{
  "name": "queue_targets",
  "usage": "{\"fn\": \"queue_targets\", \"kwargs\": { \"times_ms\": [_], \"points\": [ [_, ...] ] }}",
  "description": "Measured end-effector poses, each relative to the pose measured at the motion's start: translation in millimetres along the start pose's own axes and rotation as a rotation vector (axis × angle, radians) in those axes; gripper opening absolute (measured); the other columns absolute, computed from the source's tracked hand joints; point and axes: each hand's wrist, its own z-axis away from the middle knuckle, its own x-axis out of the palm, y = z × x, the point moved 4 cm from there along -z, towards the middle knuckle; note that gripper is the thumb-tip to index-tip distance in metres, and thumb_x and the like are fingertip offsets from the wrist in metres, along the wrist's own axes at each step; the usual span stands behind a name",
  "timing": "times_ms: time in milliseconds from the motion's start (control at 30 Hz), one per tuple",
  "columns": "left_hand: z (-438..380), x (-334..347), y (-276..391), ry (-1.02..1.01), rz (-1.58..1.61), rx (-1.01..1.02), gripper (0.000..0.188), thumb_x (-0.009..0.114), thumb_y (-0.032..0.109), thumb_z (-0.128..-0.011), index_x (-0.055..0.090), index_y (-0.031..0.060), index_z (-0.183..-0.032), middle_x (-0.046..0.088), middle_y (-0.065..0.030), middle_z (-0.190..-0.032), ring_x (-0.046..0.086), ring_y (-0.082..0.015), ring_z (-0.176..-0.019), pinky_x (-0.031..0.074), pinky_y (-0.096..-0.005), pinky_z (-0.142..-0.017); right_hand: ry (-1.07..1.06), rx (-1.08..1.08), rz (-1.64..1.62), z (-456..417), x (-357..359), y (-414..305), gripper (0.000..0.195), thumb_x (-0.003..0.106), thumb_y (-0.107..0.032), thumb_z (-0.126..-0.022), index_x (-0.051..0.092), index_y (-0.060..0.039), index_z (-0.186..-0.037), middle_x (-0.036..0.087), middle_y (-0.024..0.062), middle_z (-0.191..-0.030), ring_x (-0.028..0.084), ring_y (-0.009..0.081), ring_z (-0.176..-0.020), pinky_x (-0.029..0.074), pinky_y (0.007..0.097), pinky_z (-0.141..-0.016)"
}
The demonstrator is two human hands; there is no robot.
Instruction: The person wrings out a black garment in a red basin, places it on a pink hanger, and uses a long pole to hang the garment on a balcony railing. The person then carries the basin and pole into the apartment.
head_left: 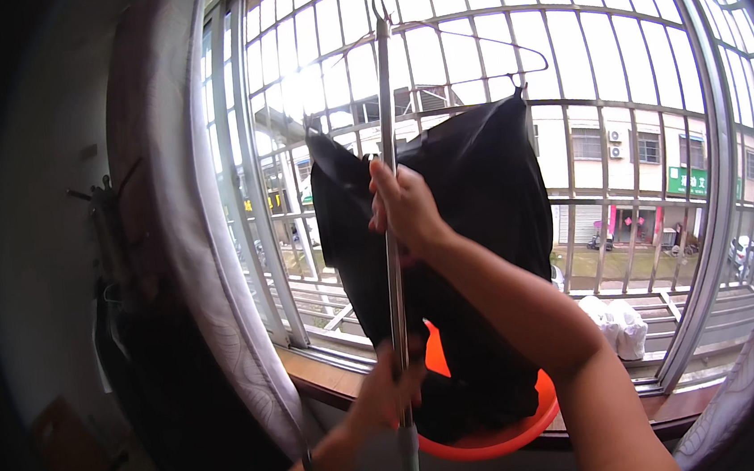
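Observation:
A metal clothes pole (396, 294) with a forked tip stands upright before me. My right hand (412, 211) is wrapped around its upper part, and my left hand (382, 386), somewhat blurred, grips it lower down, above a grey collar. At the fork hangs a wire clothes hanger (498, 41). From its lower bar a black garment (480, 179), apparently trousers, hangs by its two upper corners. My right hand and forearm cover part of the cloth. Below and behind its legs shows an orange-red plastic basin (493, 449).
Metal security bars (601, 148) span the window behind the garment. A pale curtain (179, 206) hangs at the left, near dark clothing (160, 375). White plastic bags (617, 325) sit outside the sill (674, 406). Across the street stands a building (561, 145).

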Motion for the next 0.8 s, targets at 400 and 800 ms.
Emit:
{"fn": "queue_targets", "kwargs": {
  "times_ms": [400,800],
  "points": [
    [325,-7,-255,0.309,-0.082,-0.393,0.024,0.067,0.018,-0.088,0.059,0.0077,-0.067,0.052,0.0011,-0.059,0.05,-0.0081,-0.054,0.041,-0.0302,-0.048,0.028,-0.014,-0.057,-148,-11,-59,0.036,0.045,-0.032,-0.1,0.044,-0.0112,-0.071,0.041,-0.0001,-0.058,0.043,0.0132,-0.05,0.049,0.0363,-0.061],
    [305,6,-234,0.343,-0.091,-0.435,0.031,0.068,0.016,-0.087,0.055,0.0085,-0.06,0.048,0.0031,-0.054,0.048,-0.0072,-0.05,0.037,-0.0296,-0.044,-0.009,0.01,-0.07,-167,-2,-62,0.034,0.052,-0.031,-0.098,0.046,0.0013,-0.107,0.049,0.0076,-0.085,0.054,0.0153,-0.064,0.06,0.0359,-0.068]
  ]
}}
